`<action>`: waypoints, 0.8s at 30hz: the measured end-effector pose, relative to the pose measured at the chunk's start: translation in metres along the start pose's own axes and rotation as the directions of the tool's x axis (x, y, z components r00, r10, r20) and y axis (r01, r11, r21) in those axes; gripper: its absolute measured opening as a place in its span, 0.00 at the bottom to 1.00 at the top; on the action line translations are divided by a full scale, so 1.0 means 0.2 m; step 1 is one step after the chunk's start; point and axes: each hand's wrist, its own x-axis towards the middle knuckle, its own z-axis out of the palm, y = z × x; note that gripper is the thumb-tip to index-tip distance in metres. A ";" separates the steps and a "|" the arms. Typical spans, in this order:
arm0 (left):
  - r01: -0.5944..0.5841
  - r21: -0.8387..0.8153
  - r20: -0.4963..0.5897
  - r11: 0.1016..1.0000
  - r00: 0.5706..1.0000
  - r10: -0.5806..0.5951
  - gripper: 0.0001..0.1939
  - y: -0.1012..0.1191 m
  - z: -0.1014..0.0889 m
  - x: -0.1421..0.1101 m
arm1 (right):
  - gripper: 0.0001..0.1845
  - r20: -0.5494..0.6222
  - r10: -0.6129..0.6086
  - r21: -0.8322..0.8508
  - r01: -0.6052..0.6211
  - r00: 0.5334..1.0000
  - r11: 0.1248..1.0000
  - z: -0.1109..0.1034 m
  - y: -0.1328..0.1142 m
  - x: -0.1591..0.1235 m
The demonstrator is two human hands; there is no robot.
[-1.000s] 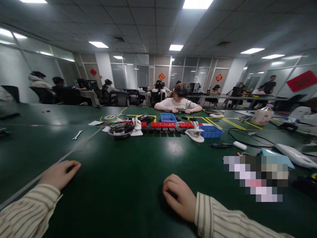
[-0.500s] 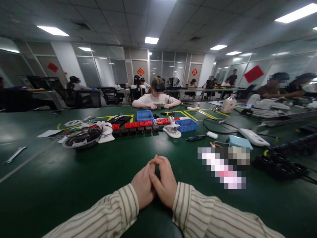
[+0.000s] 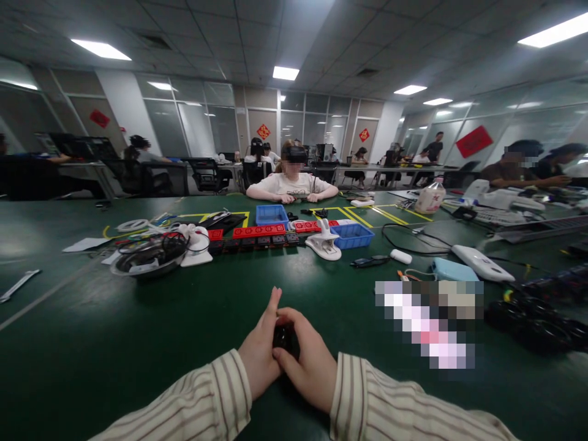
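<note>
My left hand (image 3: pixel 261 350) and my right hand (image 3: pixel 313 358) meet over the front of the green table (image 3: pixel 193 324). The left one stands on edge with its fingers stretched out and pointing away from me. Curved and apart from its thumb, the right hand's fingers touch the left hand, and the thumb rests against the left palm. A dark, shiny patch shows in the gap between them; I cannot tell whether it is a thing or shaded tabletop. The lower palms are hidden. Striped sleeves cover both wrists.
Ahead lie red power strips (image 3: pixel 260 230), blue trays (image 3: pixel 353 235), a white clip stand (image 3: pixel 324 244) and a metal bowl of cables (image 3: pixel 147 266). To the right are a light-blue box (image 3: pixel 454 269), a white device (image 3: pixel 482 262) and black coiled items (image 3: pixel 528 318). A person (image 3: pixel 294 177) sits opposite.
My hands have shifted; the left fingers have straightened, and the gap between the palms has widened. The view has moved slightly. The table items stay put.
</note>
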 end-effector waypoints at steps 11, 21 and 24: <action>0.069 0.401 0.067 0.914 0.992 -0.105 0.17 0.07 -0.12 0.02 | 0.20 0.062 -0.055 -0.118 0.062 0.997 0.991 -0.02 0.04 0.05; 0.023 0.315 0.105 0.949 0.993 -0.059 0.18 -0.01 -0.18 -0.06 | 0.22 0.162 -0.002 -0.182 0.032 0.987 0.983 0.02 -0.02 0.03; -0.010 0.270 0.121 0.963 0.992 -0.024 0.19 -0.05 -0.19 -0.07 | 0.20 0.139 0.000 -0.237 0.033 0.990 0.971 0.05 -0.03 0.04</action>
